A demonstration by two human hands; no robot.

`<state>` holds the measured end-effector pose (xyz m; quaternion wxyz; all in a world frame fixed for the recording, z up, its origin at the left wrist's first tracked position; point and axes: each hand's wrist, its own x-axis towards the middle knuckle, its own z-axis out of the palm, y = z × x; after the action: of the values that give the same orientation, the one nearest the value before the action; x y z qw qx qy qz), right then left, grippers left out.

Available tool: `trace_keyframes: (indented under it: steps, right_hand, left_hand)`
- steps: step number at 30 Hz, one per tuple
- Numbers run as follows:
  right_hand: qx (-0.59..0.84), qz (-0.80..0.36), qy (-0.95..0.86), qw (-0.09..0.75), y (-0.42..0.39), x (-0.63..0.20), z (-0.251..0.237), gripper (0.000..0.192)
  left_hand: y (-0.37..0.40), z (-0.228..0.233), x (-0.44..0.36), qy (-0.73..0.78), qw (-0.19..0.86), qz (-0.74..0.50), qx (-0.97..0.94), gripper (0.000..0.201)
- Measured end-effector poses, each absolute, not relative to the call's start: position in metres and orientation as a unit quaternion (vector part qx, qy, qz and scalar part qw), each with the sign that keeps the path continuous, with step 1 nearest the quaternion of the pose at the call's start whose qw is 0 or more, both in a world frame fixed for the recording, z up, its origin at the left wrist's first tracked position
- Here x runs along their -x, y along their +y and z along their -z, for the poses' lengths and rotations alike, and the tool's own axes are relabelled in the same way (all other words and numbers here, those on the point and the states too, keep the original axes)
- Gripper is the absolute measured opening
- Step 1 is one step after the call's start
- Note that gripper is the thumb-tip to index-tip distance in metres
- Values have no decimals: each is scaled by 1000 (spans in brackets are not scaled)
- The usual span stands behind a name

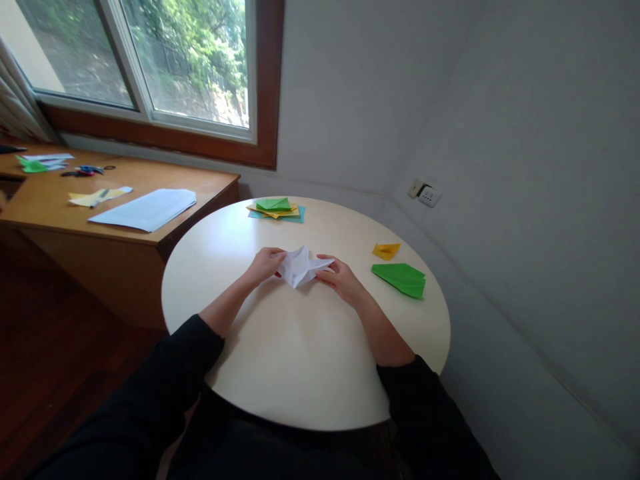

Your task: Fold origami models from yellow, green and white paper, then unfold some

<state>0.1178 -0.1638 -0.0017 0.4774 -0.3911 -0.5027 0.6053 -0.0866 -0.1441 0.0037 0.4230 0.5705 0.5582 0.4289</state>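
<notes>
In the middle of the frame, my left hand [264, 264] and right hand [341, 278] both pinch the folded white paper [301, 267] on the round table [300, 360]

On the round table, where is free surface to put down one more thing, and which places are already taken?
The round table is bare in front, between the forearms and the near rim, and on its left side. The middle is taken: left hand and right hand hold the white folded paper. The coloured paper stack fills the far edge; yellow piece and green paper plane crowd the right.
</notes>
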Motion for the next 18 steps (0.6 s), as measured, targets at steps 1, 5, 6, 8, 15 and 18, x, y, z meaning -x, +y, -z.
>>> trace_keyframes:
  steps: [1,5,6,8,15,18]
  right_hand:
    - [394,-601,-505,478,-163,-118,3,43]
    - [412,-590,-497,485,-158,-119,7,35]
    - [414,-590,-493,488,-157,-119,8,33]
    - [417,-587,-488,494,-155,-120,10,32]
    - [422,-571,-485,511,-151,-122,14,21]
    - [425,-562,-481,521,-149,-122,15,21]
  left_hand:
    - [-145,-4,87,559,426,-425,-570,31]
    - [-147,-6,87,559,430,-409,-579,32]
    - [-147,-6,87,557,430,-403,-585,32]
    - [-149,-7,87,552,429,-391,-599,31]
    - [-151,-8,86,546,430,-378,-612,31]
    - [-150,-8,86,544,444,-396,-593,32]
